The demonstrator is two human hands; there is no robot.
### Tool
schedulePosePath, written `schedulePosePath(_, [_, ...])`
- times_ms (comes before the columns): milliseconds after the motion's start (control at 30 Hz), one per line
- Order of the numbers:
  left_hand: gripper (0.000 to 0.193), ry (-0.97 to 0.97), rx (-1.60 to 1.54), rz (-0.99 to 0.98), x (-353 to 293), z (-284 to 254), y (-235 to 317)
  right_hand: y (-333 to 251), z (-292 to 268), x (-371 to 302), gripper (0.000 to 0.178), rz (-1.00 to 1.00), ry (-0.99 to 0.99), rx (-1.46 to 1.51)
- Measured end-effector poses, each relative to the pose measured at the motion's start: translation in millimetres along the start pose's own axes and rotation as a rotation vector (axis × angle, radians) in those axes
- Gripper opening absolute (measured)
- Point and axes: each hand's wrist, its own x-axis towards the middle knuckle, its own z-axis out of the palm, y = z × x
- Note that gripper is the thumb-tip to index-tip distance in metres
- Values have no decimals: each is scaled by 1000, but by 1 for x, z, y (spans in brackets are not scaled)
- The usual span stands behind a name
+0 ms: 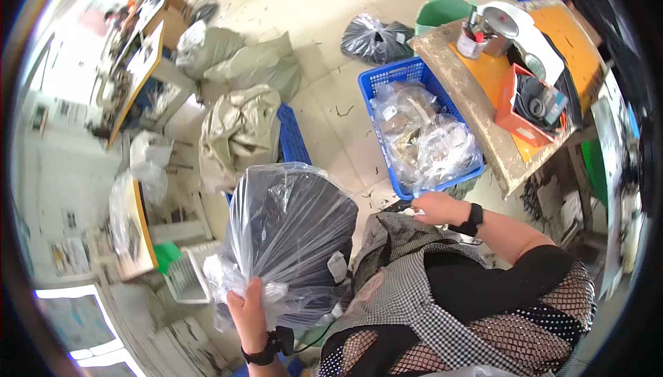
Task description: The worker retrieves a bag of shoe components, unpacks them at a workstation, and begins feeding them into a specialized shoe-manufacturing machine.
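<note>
My left hand [250, 311] is closed round the gathered neck of a large clear plastic bag [297, 218]. Dark, folded-looking contents fill that bag, and a small white label shows on its side. To the right, my right hand [440, 208] reaches to the near edge of a blue plastic crate [388, 139]. Its fingers are pinched together on what looks like the end of a clear plastic bag [442, 149] lying in the crate. That crate holds clear bags with brownish contents. I cannot make out the fingertips exactly.
A worn table [494, 159] on the right carries an orange box [514, 118], a metal pot and a cup of tools. A black bag [376, 39] and a green bin [442, 11] stand beyond the crate. Beige sacks [238, 135] lie at left, near a white plastic stool [190, 277].
</note>
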Motion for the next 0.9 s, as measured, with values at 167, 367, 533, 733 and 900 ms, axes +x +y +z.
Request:
schedulePosePath(167, [19,-190,-103,76,88,20,41,10,4,3,25,267,51,-6])
schedulePosePath(367, [14,-362,-8,159,200,95,82,32,-24,91,27,400,-26,100])
schedulePosePath(533, [26,-500,263,343,323,184,131,71,-76,198,26,321,88,139])
schedulePosePath(733, [27,-603,495,501,459,301,203,111,-151,248,21,497,231,392])
schedulePosePath(900, [28,-691,538,600,555,403,200,123,-174,262,20,597,308,409])
